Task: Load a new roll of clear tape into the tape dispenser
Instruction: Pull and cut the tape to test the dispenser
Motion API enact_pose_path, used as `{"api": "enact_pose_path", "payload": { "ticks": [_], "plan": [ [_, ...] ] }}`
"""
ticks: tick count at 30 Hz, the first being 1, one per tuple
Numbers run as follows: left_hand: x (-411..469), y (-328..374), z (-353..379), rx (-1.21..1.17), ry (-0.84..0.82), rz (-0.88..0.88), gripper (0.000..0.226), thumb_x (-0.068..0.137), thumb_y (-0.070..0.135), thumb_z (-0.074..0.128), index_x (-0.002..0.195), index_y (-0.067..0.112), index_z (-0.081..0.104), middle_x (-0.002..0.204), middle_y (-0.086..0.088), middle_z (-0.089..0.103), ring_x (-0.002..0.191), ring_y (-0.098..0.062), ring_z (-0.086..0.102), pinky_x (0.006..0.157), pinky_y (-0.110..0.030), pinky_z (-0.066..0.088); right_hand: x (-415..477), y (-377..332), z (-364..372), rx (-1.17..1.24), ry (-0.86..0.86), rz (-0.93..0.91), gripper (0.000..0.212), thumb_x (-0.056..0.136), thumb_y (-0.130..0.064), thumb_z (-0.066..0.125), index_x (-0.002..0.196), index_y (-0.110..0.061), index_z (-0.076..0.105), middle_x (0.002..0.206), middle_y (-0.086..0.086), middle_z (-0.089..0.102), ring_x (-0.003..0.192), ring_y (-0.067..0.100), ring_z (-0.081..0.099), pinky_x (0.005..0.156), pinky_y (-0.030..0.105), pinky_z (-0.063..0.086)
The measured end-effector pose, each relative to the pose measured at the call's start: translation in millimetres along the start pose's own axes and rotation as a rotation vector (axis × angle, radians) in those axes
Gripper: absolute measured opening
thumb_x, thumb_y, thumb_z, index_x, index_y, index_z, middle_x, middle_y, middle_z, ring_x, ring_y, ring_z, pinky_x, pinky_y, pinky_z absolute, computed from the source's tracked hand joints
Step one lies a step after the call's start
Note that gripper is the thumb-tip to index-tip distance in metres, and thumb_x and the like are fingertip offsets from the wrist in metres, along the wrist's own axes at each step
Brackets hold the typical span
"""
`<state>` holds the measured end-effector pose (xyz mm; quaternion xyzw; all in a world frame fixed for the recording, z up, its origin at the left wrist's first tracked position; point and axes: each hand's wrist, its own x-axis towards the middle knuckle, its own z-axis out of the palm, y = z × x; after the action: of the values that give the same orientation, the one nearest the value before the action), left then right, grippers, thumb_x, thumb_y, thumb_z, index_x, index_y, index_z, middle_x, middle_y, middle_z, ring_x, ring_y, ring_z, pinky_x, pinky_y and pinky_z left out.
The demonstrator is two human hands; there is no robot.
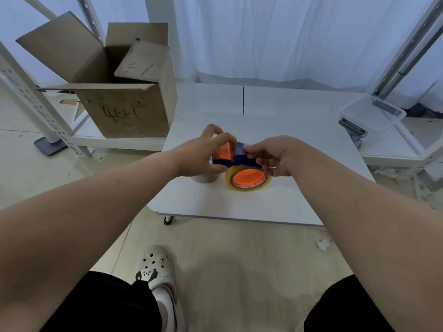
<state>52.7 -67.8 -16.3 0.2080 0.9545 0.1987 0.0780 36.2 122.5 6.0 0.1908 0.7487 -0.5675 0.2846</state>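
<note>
— Both hands meet over the near middle of the white bench (299, 130): our left hand (203, 154) closed around the orange-handled end of the tape dispenser (236, 159), our right hand (275, 155) pinching at its dark blue frame from the other side.

— And the roll of clear tape (249, 180)?

— Already sitting on the orange hub (248, 178), we judge, just under the right hand and a little toward us. Its open face looks back at the camera, so the hub's axis runs roughly from the bench toward us, while the dispenser's long axis runs left to right between the two hands.

— Which hand is nearer the roll?

— Our right; its fingers (250, 149) rest on the frame directly above the roll. The left is a step away at the handle end. Any threading of the loose end would run from the roll up and left toward the handle.

— What can't we make out?

— The tape's free end, the cutting blade and any roller: our hands cover them. Whether the roll is fully seated we cannot tell. A pale round thing (205, 178) pokes out beneath the left wrist, mostly hidden; it may be a spent core.
</note>
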Motion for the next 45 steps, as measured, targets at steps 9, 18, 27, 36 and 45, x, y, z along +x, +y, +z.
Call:
{"api": "enact_pose_path", "payload": {
  "ticks": [9,18,27,36,45],
  "plan": [
    [4,3,-2,-0.012,-0.031,0.000,0.047,0.083,0.028,0.066,0.123,0.034,0.042,0.129,0.000,0.036,0.094,-0.026,0.054,0.082,-0.031,0.043,7,4,-11,0.149,-0.100,0.034,0.009,0.084,-0.007,0.068,0.079,-0.004,0.061,0.068,0.005,0.059,0.056,0.010,0.050,0.047,0.016,0.049],
    [5,-1,-4,-0.057,-0.076,-0.016,0.044,0.083,0.026,0.065,0.120,0.035,0.042,0.120,-0.001,0.042,0.097,-0.027,0.053,0.081,-0.031,0.043,12,14,-27,-0.185,0.043,-0.252,0.030,0.079,-0.012,0.074,0.102,-0.008,0.056,0.083,0.009,0.062,0.070,0.016,0.058,0.066,0.027,0.053],
    [8,0,-4,-0.101,-0.093,-0.033,0.048,0.084,0.018,0.062,0.124,0.035,0.042,0.116,-0.002,0.040,0.094,-0.027,0.052,0.079,-0.030,0.040,17,33,-2,-1.104,0.103,-1.019,0.052,0.070,-0.021,0.069,0.118,-0.018,0.049,0.115,0.003,0.046,0.103,0.021,0.045,0.087,0.035,0.043],
    [22,-10,-6,-0.278,-0.102,-0.079,0.044,0.082,0.013,0.062,0.116,0.033,0.045,0.116,-0.004,0.041,0.100,-0.027,0.048,0.082,-0.028,0.036,43,60,9,-0.958,0.380,-1.137,0.046,0.076,-0.006,0.067,0.119,-0.009,0.052,0.125,0.008,0.055,0.109,0.030,0.052,0.088,0.036,0.044],
    [68,-15,-16,-0.462,-0.087,-0.214,0.036,0.084,0.015,0.063,0.114,0.029,0.051,0.126,-0.004,0.032,0.096,-0.018,0.052,0.079,-0.020,0.048,72,37,-11,-0.924,0.399,-1.113,0.041,0.079,-0.005,0.064,0.119,-0.011,0.058,0.113,0.006,0.062,0.097,0.025,0.059,0.076,0.037,0.055]
  ]
}}
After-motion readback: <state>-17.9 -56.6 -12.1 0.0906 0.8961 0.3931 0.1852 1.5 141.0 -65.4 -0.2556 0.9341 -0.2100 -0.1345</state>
